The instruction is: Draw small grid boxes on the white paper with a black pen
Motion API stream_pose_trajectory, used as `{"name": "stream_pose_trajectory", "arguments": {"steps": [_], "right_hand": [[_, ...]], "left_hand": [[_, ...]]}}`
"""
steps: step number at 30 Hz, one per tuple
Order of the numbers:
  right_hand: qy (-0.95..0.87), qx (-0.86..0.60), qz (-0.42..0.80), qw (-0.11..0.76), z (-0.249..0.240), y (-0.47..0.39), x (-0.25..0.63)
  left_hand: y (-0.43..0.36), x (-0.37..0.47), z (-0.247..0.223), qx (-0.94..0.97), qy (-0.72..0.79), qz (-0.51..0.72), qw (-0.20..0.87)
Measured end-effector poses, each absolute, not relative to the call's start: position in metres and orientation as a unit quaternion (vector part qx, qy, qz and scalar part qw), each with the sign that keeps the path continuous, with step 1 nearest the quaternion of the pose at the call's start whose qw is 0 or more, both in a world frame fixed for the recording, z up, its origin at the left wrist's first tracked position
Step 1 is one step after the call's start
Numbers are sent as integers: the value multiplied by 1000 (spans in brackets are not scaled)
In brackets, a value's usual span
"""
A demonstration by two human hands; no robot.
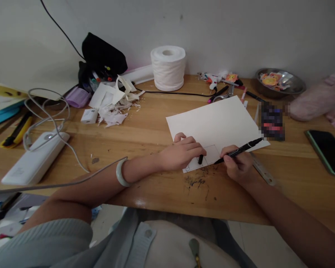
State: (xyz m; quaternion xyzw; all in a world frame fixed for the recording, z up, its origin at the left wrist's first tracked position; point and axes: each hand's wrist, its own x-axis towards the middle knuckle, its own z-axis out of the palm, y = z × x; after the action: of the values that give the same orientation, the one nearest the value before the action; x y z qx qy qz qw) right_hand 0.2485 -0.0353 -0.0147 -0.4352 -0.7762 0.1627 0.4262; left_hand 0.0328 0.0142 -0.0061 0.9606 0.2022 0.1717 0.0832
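Lying beneath the left hand (178, 154) is a white rectangular paper sheet (217, 115), presumably steadied by that lowered palm; whether its bent fingers pinch the short black cap (200, 160) at their tips, I cannot tell. Right of them, the right hand (239, 165) pinches a slim black marker pen (240, 149), slanted, seemingly for fine control; beside those fingers lies a silvery flat ruler (264, 172) on the brown wooden table (156, 190).
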Motion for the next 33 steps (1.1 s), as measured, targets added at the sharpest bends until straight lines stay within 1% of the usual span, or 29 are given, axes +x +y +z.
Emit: {"name": "stream_pose_trajectory", "arguments": {"steps": [24,33], "right_hand": [[-798,-416,137,415,-8,-35,245],[-801,-412,136,412,-9,-35,245]], "left_hand": [[14,33,-5,966,174,179,67],[17,32,-6,965,147,194,98]]}}
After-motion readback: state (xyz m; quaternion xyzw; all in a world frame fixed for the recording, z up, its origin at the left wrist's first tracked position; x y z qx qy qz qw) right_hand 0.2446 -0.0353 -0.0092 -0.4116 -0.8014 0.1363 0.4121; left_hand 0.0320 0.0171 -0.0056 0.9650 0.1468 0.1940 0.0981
